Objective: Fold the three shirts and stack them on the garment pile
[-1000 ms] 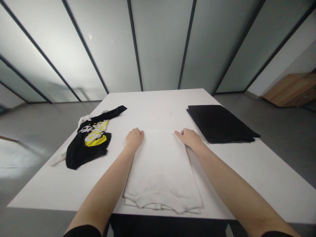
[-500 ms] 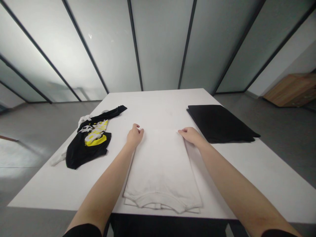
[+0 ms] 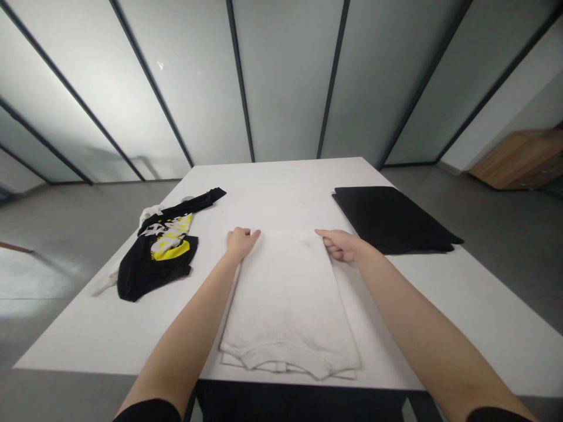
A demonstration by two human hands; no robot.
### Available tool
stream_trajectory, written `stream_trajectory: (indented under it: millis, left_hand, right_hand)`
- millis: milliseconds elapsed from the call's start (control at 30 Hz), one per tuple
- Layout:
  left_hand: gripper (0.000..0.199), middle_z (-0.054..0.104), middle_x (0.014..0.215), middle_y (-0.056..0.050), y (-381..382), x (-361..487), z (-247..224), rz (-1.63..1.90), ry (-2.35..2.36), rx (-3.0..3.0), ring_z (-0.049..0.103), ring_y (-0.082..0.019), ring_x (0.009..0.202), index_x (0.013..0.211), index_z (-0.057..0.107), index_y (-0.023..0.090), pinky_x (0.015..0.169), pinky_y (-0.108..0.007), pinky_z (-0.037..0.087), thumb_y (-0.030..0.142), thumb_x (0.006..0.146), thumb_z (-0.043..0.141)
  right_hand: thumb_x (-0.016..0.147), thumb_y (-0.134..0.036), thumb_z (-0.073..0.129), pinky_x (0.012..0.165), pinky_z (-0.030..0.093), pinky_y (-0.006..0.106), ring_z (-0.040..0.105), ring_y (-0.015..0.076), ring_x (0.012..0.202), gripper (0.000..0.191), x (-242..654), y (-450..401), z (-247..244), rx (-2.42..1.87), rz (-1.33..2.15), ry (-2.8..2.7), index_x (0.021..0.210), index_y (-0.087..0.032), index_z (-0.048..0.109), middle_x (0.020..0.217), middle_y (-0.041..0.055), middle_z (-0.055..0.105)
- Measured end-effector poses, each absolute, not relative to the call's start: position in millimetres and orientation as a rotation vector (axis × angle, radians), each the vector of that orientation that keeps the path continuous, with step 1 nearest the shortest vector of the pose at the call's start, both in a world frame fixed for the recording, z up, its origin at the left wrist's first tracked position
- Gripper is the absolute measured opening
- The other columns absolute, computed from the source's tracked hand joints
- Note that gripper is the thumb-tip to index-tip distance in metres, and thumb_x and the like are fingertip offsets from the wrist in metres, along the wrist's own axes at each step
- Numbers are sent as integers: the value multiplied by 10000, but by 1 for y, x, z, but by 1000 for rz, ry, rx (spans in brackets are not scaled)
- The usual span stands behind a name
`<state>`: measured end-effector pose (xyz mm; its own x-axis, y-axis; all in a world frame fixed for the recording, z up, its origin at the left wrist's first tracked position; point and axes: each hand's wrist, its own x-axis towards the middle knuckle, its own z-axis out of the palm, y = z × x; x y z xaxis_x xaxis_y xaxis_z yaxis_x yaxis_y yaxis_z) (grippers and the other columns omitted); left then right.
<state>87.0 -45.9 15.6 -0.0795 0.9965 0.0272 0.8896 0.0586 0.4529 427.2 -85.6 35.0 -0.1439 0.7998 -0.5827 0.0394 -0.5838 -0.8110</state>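
Note:
A white T-shirt [image 3: 288, 293] lies folded into a narrow rectangle in front of me, its neckline at the table's near edge. At its far left corner is my left hand [image 3: 241, 241], closed with thumb and fingers on the fabric. My right hand [image 3: 341, 243] pinches the far right corner, its other fingers curled underneath. The far edge of the shirt runs fairly straight between the two hands.
The white table [image 3: 281, 187] carries a crumpled black shirt [image 3: 145, 264] with a yellow and white print on the left, white cloth [image 3: 149, 212] partly under it. Folded black garments [image 3: 391, 220] lie on the right, close to my right hand.
The fingers of both hands have shifted at the far corners. My left thumb reaches slightly further inward, and my right hand has turned, with its lower fingers now showing curled.

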Motion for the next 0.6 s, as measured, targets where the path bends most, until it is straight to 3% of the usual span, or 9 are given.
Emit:
stream_trajectory:
  millis: [133,333,500,600]
  left_hand:
    - [312,710,797,-64,-43,87,9,878,1858,1849,663,-274,983,673,654,238,865,-334,445,471,878,615]
    - [452,473,541,34,-47,88,5,1039,1672,1443,551,-182,614,642,599,223,595,-284,379,608,868,668]
    - [480,673,642,-41,-45,85,6,957,1493,1107,652,-218,638,719,700,180,599,-314,472,643,733,824]
    - [462,704,677,-39,-43,84,5,1011,1401,1092,686,-222,658,756,693,191,615,-313,509,620,699,854]
  right_hand:
    - [999,-372,734,347,123,170,106,55,425,484,431,-81,35,-1398,1842,-742,738,-276,337,499,-145,243]
    - [870,-323,817,377,144,205,198,62,429,393,419,-82,24,-1406,1554,-861,708,-251,467,504,-113,329]
    - [779,-453,790,525,338,258,505,149,597,310,410,-83,16,-1531,1061,-1106,684,-230,596,605,-33,560]
    - [786,-540,729,589,377,268,533,170,670,367,406,-83,14,-1472,896,-1170,658,-239,561,621,-40,557]
